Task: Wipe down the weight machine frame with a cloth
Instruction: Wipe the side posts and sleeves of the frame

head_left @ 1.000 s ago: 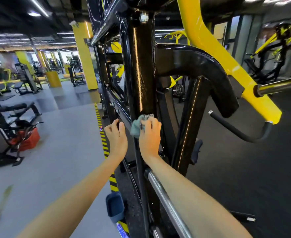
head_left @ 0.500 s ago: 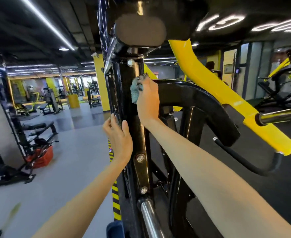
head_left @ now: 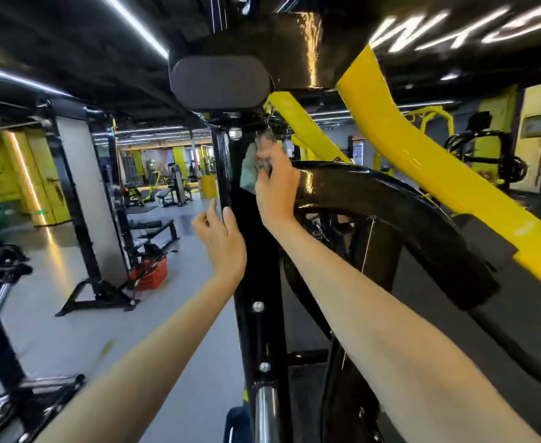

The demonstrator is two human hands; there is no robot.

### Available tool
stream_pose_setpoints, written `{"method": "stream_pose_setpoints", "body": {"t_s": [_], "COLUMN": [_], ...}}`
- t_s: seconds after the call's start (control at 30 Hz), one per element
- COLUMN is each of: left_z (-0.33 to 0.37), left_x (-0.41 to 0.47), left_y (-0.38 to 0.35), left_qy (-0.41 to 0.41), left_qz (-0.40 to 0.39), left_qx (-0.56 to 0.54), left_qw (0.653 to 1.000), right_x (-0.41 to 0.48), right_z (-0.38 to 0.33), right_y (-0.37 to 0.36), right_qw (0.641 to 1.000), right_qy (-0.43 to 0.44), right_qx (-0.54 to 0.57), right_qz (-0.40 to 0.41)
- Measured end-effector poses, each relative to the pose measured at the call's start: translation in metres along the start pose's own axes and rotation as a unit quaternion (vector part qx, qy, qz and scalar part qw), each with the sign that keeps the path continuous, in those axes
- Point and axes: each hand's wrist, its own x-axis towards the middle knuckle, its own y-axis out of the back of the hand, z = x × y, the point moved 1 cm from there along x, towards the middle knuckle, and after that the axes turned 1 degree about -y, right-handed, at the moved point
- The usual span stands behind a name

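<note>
Since half a second ago both hands have climbed: my right hand (head_left: 275, 187) and the one cloth (head_left: 249, 169) now sit near the top of the black upright (head_left: 256, 276) of the weight machine frame, just under the single dark pad (head_left: 219, 83). My left hand (head_left: 222, 243) has followed up the upright's left edge.

Far left on the grey floor stands one red crate (head_left: 152, 273), by the foot of another machine; what it holds I cannot tell. Further back is one yellow bin (head_left: 208, 186), its inside hidden.

Next comes my left hand, fingers loose and apart, thumb and fingertips resting against the upright's left edge and gripping nothing. The upright is glossy black, with two silver bolts (head_left: 258, 306) one above the other on its face and one chrome bar (head_left: 264, 414) below them.

The cloth is small, pale grey-green and bunched, pressed to the upright's right side near the top. My right hand pinches it, fingers curled round the bunch and blurred at the tips.

Right of that hand one thick curved black beam (head_left: 390, 199) arches away, shiny with reflections. Beyond it one broad yellow arm (head_left: 422, 161) slants down to the right.
</note>
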Motion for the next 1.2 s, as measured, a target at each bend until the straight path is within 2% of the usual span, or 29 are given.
{"method": "stream_pose_setpoints", "body": {"t_s": [0.1,0.2,0.3,0.4,0.47,0.53,0.63,0.77,0.83,0.87,0.93,1.0,1.1,1.2], "left_z": [-0.014,-0.032,-0.059,-0.084,-0.092,-0.099,-0.11,-0.133,-0.143,-0.146,-0.149,-0.15,-0.153,-0.161], "left_x": [-0.013,-0.036,-0.066,-0.09,-0.096,-0.095,-0.097,-0.126,-0.144,-0.149,-0.15,-0.145,-0.14,-0.147], "left_y": [0.007,0.023,0.037,0.041,0.043,0.045,0.044,0.042,0.043,0.043,0.04,0.036,0.038,0.051], "left_qy": [0.019,0.024,0.038,0.112,0.146,0.16,0.19,0.246,0.264,0.27,0.283,0.289,0.27,0.243], "left_qz": [0.008,0.013,-0.058,-0.132,-0.146,-0.146,-0.154,-0.141,-0.141,-0.14,-0.134,-0.119,-0.118,-0.137], "left_qx": [0.035,0.059,0.101,0.104,0.101,0.117,0.128,0.122,0.125,0.125,0.119,0.106,0.099,0.106], "left_qw": [0.999,0.998,0.992,0.979,0.973,0.969,0.961,0.951,0.946,0.944,0.942,0.944,0.951,0.954], "right_x": [-0.047,-0.089,-0.146,-0.174,-0.15,-0.12,-0.125,-0.218,-0.233,-0.229,-0.215,-0.208,-0.216,-0.214], "right_z": [0.028,0.062,0.107,0.115,0.101,0.097,0.105,0.161,0.171,0.167,0.151,0.139,0.147,0.154], "right_y": [-0.016,-0.018,-0.011,-0.009,-0.004,-0.002,0.001,0.01,0.015,0.015,0.007,-0.009,-0.022,-0.019], "right_qw": [0.991,0.991,0.985,0.987,0.995,0.996,0.993,0.982,0.975,0.978,0.99,0.992,0.981,0.95], "right_qy": [0.07,0.083,0.091,0.006,-0.028,-0.064,-0.102,-0.167,-0.193,-0.185,-0.113,-0.019,0.033,0.203], "right_qx": [-0.042,-0.055,-0.13,-0.158,-0.093,-0.033,-0.033,-0.09,-0.104,-0.097,-0.089,-0.119,-0.185,-0.237], "right_qz": [-0.108,-0.085,-0.062,-0.038,0.022,0.05,0.041,-0.006,-0.027,-0.017,-0.01,-0.045,-0.055,-0.027]}}
